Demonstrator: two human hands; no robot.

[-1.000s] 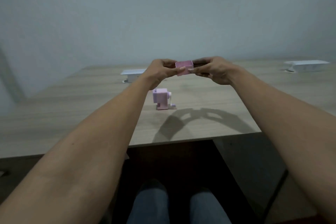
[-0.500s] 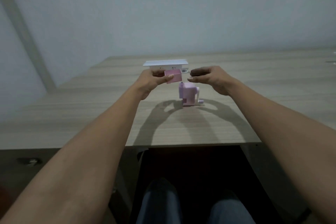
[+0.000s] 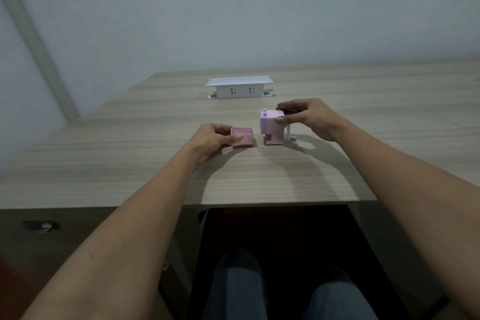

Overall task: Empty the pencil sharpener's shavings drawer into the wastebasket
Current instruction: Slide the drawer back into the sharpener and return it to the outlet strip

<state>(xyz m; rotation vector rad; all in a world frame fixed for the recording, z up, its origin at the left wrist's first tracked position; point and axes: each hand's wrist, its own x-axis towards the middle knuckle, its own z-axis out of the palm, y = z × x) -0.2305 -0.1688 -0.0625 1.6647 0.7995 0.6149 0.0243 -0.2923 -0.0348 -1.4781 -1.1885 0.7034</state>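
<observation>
The pink pencil sharpener point(image 3: 272, 128) stands upright on the wooden desk point(image 3: 155, 169), its crank on the right side and an open slot low in its front. My right hand point(image 3: 309, 118) grips its top block from the right. The small pink shavings drawer point(image 3: 242, 137) rests on the desk just left of the sharpener, open side up. My left hand point(image 3: 214, 139) holds it by its left end, thumb on its rim. No wastebasket is in view.
A white socket box point(image 3: 240, 87) with its lid raised sits at the back of the desk. The desk's front edge runs across the middle of the view, with my knees point(image 3: 285, 291) in the dark gap below. A wall stands behind the desk.
Both hands held the drawer in the air a second ago. My right hand let go and took hold of the sharpener. My left hand lowered the drawer to the desk beside it.
</observation>
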